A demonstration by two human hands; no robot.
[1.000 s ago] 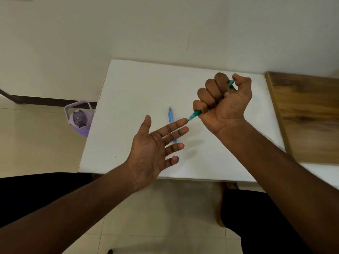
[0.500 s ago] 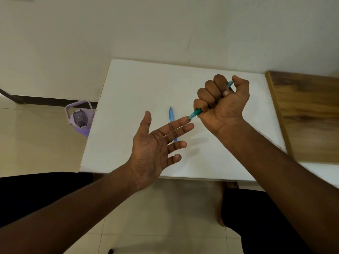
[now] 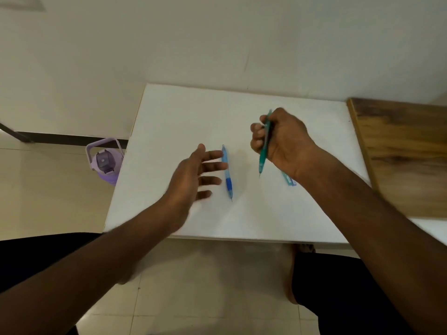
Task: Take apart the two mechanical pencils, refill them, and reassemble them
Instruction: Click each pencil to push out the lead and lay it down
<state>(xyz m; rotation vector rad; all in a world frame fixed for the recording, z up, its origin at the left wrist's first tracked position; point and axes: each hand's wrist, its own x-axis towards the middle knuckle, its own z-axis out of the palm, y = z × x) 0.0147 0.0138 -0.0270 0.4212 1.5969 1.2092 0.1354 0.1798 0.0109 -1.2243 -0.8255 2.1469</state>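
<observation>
Holding the green mechanical pencil (image 3: pixel 264 151) tip-down at centre right, the right hand (image 3: pixel 283 141) has a full-fist grip on its barrel. The left hand (image 3: pixel 193 175) hovers spread wide, empty, beside the blue mechanical pencil (image 3: pixel 227 175) lying mid-frame on the white counter (image 3: pixel 169 122). A careless brush could roll that pencil off; a small teal piece (image 3: pixel 289 180), half hidden under the right wrist, may get swept away.

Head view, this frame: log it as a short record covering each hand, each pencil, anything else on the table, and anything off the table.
right hand: closed around the green pencil, tip pointing down, above the table
left hand: open, empty, fingers beside the blue pencil
blue pencil: lying flat on the white table
other item: small teal case, partly hidden by the right wrist
off table: purple bottle on the floor
</observation>
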